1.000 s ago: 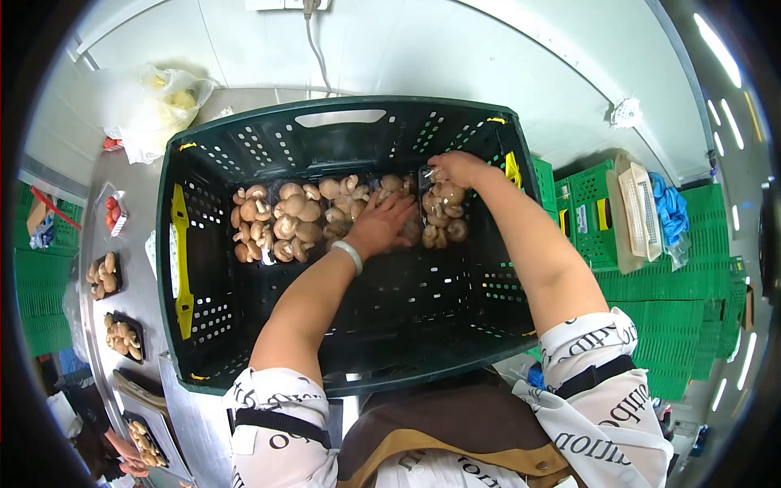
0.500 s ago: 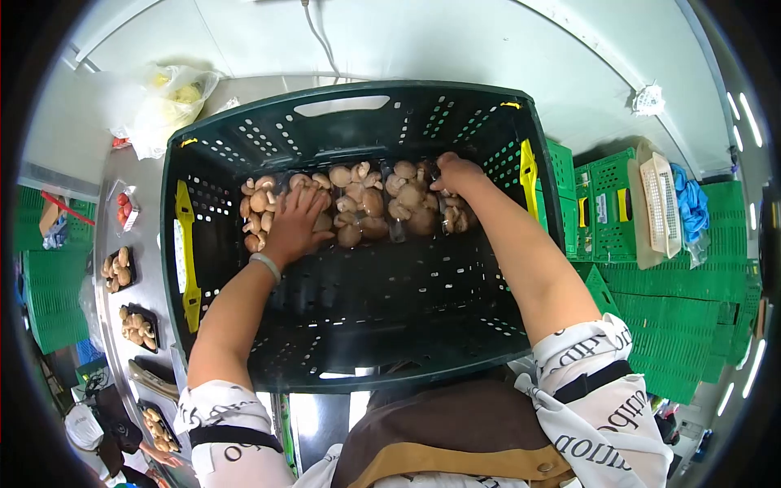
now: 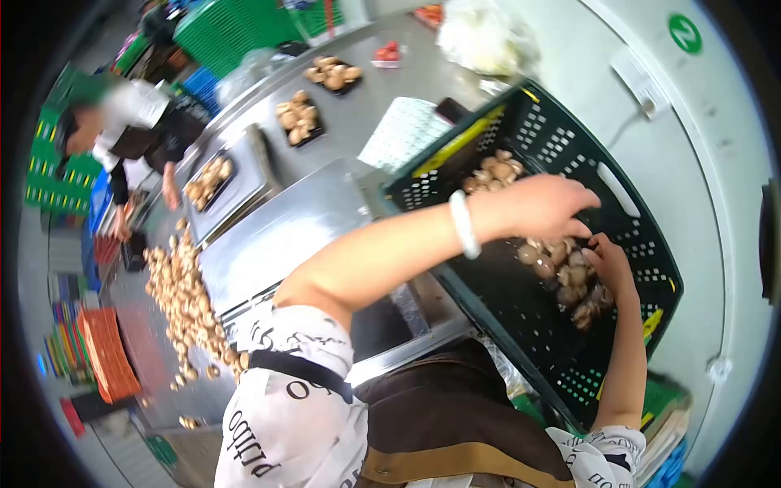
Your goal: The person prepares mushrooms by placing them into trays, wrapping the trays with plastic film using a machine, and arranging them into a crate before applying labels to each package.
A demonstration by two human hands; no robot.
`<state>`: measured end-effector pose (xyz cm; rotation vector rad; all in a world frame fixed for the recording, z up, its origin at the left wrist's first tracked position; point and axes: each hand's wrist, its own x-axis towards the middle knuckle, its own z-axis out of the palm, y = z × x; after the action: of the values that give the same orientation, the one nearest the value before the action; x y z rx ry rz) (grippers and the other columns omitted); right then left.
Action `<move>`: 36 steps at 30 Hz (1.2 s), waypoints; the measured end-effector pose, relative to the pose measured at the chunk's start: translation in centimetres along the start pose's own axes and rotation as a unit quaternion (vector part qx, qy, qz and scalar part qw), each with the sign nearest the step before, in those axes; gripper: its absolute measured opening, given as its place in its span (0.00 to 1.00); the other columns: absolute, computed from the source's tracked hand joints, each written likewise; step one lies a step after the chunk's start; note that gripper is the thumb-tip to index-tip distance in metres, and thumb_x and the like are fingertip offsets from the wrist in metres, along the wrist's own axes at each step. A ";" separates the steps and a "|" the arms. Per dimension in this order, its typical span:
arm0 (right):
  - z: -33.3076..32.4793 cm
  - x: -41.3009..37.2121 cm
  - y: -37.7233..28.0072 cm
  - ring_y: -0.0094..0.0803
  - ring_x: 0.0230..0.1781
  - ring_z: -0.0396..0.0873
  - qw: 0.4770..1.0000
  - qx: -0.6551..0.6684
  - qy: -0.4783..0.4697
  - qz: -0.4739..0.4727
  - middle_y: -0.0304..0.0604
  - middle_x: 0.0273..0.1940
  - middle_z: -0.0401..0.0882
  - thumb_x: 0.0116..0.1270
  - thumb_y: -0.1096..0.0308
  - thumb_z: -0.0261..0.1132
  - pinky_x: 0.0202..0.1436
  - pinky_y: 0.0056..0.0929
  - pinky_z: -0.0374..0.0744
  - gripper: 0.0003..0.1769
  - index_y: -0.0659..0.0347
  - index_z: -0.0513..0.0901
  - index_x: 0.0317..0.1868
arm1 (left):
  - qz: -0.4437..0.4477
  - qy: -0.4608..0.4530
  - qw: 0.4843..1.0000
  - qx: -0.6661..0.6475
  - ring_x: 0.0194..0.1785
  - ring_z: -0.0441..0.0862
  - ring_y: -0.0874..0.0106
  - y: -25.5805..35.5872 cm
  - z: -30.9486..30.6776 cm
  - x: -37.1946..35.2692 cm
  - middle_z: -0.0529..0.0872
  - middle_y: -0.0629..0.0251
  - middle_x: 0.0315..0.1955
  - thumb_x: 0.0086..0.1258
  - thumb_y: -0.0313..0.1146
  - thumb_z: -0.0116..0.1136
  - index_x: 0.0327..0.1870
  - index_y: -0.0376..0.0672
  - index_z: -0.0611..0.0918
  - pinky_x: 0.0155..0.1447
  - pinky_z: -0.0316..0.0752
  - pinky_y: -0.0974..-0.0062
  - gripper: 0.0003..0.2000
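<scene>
A dark green crate (image 3: pixel 521 321) holds clear-wrapped packs of brown mushrooms (image 3: pixel 549 259) along one side, with more mushrooms (image 3: pixel 492 172) at its far end. My left hand (image 3: pixel 549 210), with a pale bracelet at the wrist, hovers over the packs with its fingers apart, hiding some of them. Close beside it, my right hand (image 3: pixel 612 264) is inside the crate, fingers loosely bent and apart at the packs' edge. Whether its fingertips touch the wrap cannot be told. I see nothing held in either hand.
Loose mushrooms (image 3: pixel 189 305) spread over the metal table. Trays of mushrooms (image 3: pixel 298 119) lie farther along, near a red-filled pack (image 3: pixel 387 55) and a plastic bag (image 3: pixel 480 37). A co-worker (image 3: pixel 142 122) stands across the table, one hand near a tray (image 3: pixel 209 184) on a scale.
The view has swung left, bringing the table and co-worker into sight. My left hand has lifted off the mushrooms and moved closer to my right hand.
</scene>
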<state>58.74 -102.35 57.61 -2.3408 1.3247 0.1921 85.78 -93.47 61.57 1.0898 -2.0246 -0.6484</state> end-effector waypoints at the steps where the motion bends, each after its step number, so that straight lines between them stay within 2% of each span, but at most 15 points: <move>1: -0.3 -0.3 -2.7 0.46 0.30 0.80 0.996 0.074 -0.012 -0.053 0.51 0.29 0.80 0.61 0.69 0.66 0.37 0.38 0.76 0.12 0.64 0.76 0.43 | 0.031 0.066 0.997 -0.029 0.53 0.79 0.53 2.0 -1.6 -2.8 0.82 0.50 0.49 0.69 0.42 0.59 0.56 0.35 0.77 0.57 0.74 0.62 0.21; 3: -0.4 -1.3 -8.0 0.42 0.30 0.79 0.983 0.095 0.015 -0.156 0.50 0.29 0.79 0.61 0.70 0.66 0.37 0.35 0.76 0.12 0.64 0.76 0.43 | -0.016 0.135 0.991 -0.016 0.53 0.79 0.55 5.8 -5.1 -9.9 0.81 0.55 0.50 0.70 0.41 0.59 0.56 0.38 0.77 0.56 0.74 0.63 0.20; 6: -0.4 -4.1 -16.5 0.43 0.31 0.79 0.969 0.114 0.028 -0.217 0.50 0.34 0.80 0.62 0.69 0.67 0.38 0.34 0.77 0.13 0.66 0.77 0.43 | -0.211 0.220 0.951 0.043 0.50 0.82 0.62 8.5 -7.8 -23.4 0.84 0.58 0.47 0.67 0.35 0.63 0.54 0.40 0.80 0.54 0.76 0.68 0.16; 8: -0.1 -6.7 -22.8 0.42 0.34 0.80 0.954 0.138 0.014 -0.265 0.49 0.33 0.79 0.61 0.69 0.68 0.39 0.33 0.77 0.12 0.65 0.79 0.43 | -0.373 0.330 0.867 -0.003 0.50 0.83 0.69 8.4 -8.1 -33.6 0.85 0.62 0.48 0.68 0.29 0.61 0.53 0.38 0.81 0.55 0.76 0.72 0.14; 9: 0.5 -7.5 -25.3 0.42 0.34 0.80 0.942 0.119 0.021 -0.312 0.48 0.34 0.79 0.61 0.69 0.68 0.39 0.33 0.77 0.12 0.64 0.79 0.43 | -0.402 0.377 0.834 0.021 0.47 0.81 0.72 7.5 -8.4 -39.1 0.84 0.62 0.47 0.69 0.30 0.60 0.55 0.39 0.80 0.54 0.75 0.73 0.14; 12: 4.4 -8.7 -31.8 0.42 0.36 0.81 0.907 0.144 -0.102 -0.382 0.48 0.36 0.80 0.61 0.68 0.68 0.41 0.33 0.78 0.12 0.64 0.79 0.43 | -0.469 0.523 0.710 0.054 0.47 0.80 0.72 5.6 -10.5 -53.4 0.83 0.63 0.48 0.73 0.34 0.55 0.59 0.39 0.77 0.53 0.75 0.74 0.16; 13: 5.9 -8.8 -33.8 0.42 0.39 0.82 0.899 0.171 -0.149 -0.375 0.47 0.38 0.80 0.63 0.67 0.67 0.44 0.32 0.78 0.12 0.64 0.79 0.43 | -0.496 0.548 0.673 0.027 0.51 0.79 0.71 5.4 -12.0 -56.5 0.82 0.60 0.51 0.76 0.40 0.52 0.64 0.36 0.73 0.57 0.73 0.75 0.21; 15: 9.2 -7.6 -37.5 0.41 0.43 0.82 0.879 0.141 -0.149 -0.431 0.48 0.41 0.80 0.64 0.66 0.67 0.47 0.32 0.79 0.14 0.65 0.78 0.46 | -0.499 0.594 0.631 -0.005 0.52 0.78 0.71 4.5 -15.0 -60.9 0.79 0.59 0.56 0.76 0.43 0.51 0.67 0.38 0.70 0.57 0.73 0.74 0.25; 18: 13.3 -4.2 -44.2 0.41 0.47 0.81 0.864 0.197 -0.177 -0.428 0.48 0.49 0.78 0.66 0.62 0.66 0.51 0.35 0.78 0.19 0.64 0.75 0.52 | -0.488 0.597 0.636 -0.008 0.60 0.75 0.68 0.1 -18.7 -67.1 0.71 0.55 0.65 0.76 0.44 0.50 0.72 0.39 0.62 0.59 0.71 0.71 0.29; 23: 21.6 5.7 -55.7 0.39 0.52 0.78 0.873 0.251 -0.155 -0.388 0.52 0.55 0.76 0.67 0.55 0.66 0.55 0.35 0.76 0.27 0.66 0.73 0.58 | -0.516 0.565 0.643 -0.035 0.64 0.71 0.61 -6.8 -23.8 -69.2 0.63 0.49 0.69 0.66 0.47 0.64 0.75 0.40 0.52 0.62 0.70 0.68 0.43; 28: 29.7 17.4 -66.4 0.48 0.59 0.74 0.902 0.217 -0.141 -0.346 0.61 0.58 0.74 0.64 0.46 0.65 0.63 0.39 0.72 0.40 0.72 0.68 0.63 | -0.541 0.538 0.630 -0.146 0.68 0.65 0.58 -11.5 -28.1 -68.6 0.57 0.49 0.72 0.60 0.43 0.71 0.77 0.44 0.47 0.63 0.68 0.58 0.50; 30: 33.7 21.1 -69.6 0.50 0.62 0.72 0.903 0.240 -0.093 -0.343 0.63 0.60 0.72 0.64 0.47 0.66 0.65 0.39 0.70 0.40 0.72 0.67 0.64 | -0.546 0.531 0.630 -0.149 0.67 0.66 0.56 -14.3 -28.5 -69.6 0.59 0.46 0.70 0.57 0.43 0.74 0.76 0.45 0.48 0.62 0.70 0.58 0.52; 31: 35.1 22.1 -70.8 0.51 0.63 0.72 0.891 0.275 -0.118 -0.342 0.63 0.60 0.72 0.64 0.48 0.66 0.65 0.40 0.70 0.40 0.72 0.67 0.64 | -0.549 0.527 0.631 -0.152 0.67 0.67 0.56 -15.5 -28.4 -69.9 0.61 0.44 0.70 0.55 0.43 0.75 0.76 0.46 0.48 0.61 0.71 0.58 0.53; 33: 37.5 23.1 -72.4 0.51 0.63 0.71 0.861 0.345 -0.162 -0.336 0.62 0.61 0.71 0.63 0.50 0.67 0.66 0.40 0.69 0.39 0.70 0.67 0.64 | -0.557 0.516 0.637 -0.137 0.66 0.68 0.59 -16.0 -28.6 -69.1 0.63 0.51 0.69 0.54 0.38 0.76 0.75 0.45 0.52 0.62 0.70 0.62 0.51; 36: 37.9 22.0 -72.6 0.53 0.64 0.69 0.876 0.287 -0.095 -0.377 0.60 0.62 0.70 0.61 0.54 0.68 0.67 0.41 0.68 0.38 0.67 0.67 0.65 | -0.530 0.522 0.661 -0.094 0.62 0.71 0.65 -17.1 -27.8 -69.2 0.64 0.56 0.68 0.53 0.31 0.75 0.74 0.44 0.56 0.59 0.71 0.66 0.48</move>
<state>135.13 -70.65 38.82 -2.0525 0.2402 -0.1915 141.72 -45.48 40.88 1.8748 -0.1897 -0.5049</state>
